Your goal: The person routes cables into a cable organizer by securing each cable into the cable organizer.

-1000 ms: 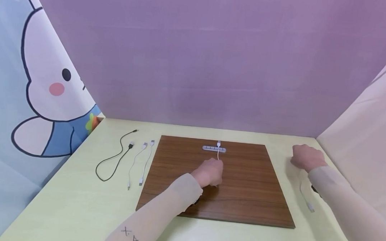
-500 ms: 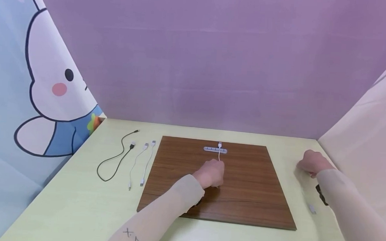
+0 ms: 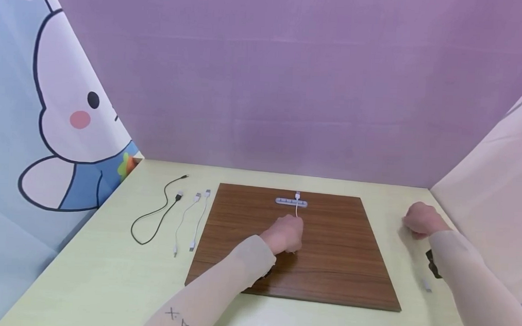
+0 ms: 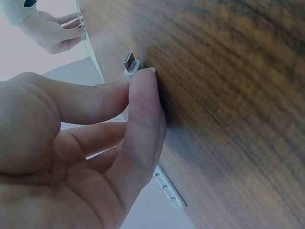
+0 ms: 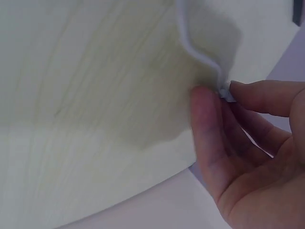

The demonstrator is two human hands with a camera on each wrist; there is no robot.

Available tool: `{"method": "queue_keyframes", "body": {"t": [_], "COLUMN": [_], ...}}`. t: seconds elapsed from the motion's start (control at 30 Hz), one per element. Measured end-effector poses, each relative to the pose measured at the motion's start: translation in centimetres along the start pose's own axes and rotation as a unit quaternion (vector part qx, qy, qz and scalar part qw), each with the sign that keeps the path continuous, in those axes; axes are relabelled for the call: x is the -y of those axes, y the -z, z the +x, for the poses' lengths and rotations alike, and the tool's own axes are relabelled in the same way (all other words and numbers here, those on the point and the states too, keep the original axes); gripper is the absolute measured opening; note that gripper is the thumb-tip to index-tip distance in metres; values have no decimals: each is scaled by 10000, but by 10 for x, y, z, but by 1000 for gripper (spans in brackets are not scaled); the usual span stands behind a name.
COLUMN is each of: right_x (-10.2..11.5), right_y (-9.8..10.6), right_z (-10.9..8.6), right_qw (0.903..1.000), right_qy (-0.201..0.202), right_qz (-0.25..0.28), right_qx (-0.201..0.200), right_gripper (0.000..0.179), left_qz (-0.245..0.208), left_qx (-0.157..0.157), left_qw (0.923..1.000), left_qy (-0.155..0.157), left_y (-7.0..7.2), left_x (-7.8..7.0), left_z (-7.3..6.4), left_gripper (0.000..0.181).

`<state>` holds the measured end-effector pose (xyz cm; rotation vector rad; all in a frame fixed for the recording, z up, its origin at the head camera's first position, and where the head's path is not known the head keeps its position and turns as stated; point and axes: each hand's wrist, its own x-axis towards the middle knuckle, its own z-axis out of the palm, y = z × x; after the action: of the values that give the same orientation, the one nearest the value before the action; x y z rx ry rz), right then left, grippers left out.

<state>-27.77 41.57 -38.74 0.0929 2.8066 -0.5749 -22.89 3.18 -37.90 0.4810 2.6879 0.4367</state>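
Note:
My left hand (image 3: 284, 233) is over the brown wooden board (image 3: 336, 249). Its thumb and index finger pinch a small metal-tipped plug (image 4: 128, 62), low over the wood. From that hand a white USB cable (image 3: 296, 209) runs back to the pale cable clip strip (image 3: 283, 201), its USB-A plug (image 3: 297, 196) lying just beyond the strip. Right of the board, my right hand (image 3: 425, 220) pinches the end of another white USB cable (image 5: 190, 47) between thumb and fingers, close over the table. The other plug (image 3: 426, 286) of this cable lies nearer me, beside my right sleeve.
To the board's left lie a black USB cable (image 3: 140, 221) in a loop and two short white cables, the outer white cable (image 3: 178, 227) and the inner white cable (image 3: 199, 221). A purple backdrop (image 3: 264, 85) rises behind the pale table (image 3: 86, 267).
My right hand has moved a little to the right, and the near plug of its cable has slid slightly right too. The left hand stays in place, still pinching its plug.

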Motion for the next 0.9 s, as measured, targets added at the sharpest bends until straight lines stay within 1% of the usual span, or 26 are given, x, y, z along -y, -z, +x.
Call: {"method": "queue_keyframes", "body": {"t": [0.07,0.13,0.27,0.4,0.6,0.9], "right_x": [5,10,18,29,49,80], "right_y": [0,-1,-4,-6,-9,-13], "right_z": [-1,-1,0,-1,-5,-7], "right_qw": [9995,9984,9941,9897,9848,9810], "right_qy": [9,73,156,238,411,622], "right_qz": [300,542,1040,1355,1637,1766], "right_qx": [86,144,280,386,400,498], "right_gripper": [25,28,32,34,32,23], "left_qz": [-19,-43,-70,-96,-137,-142], "left_qx": [3,9,-1,-32,-37,43], "left_qw": [10000,10000,10000,9999,9999,9999], "left_qy": [6,5,-2,-4,-4,37], "left_y": [0,0,0,0,0,-2], "left_x": [0,1,1,1,0,2], "left_z": [0,0,-2,-3,-2,3], "left_gripper": [14,14,14,14,17,15]}}
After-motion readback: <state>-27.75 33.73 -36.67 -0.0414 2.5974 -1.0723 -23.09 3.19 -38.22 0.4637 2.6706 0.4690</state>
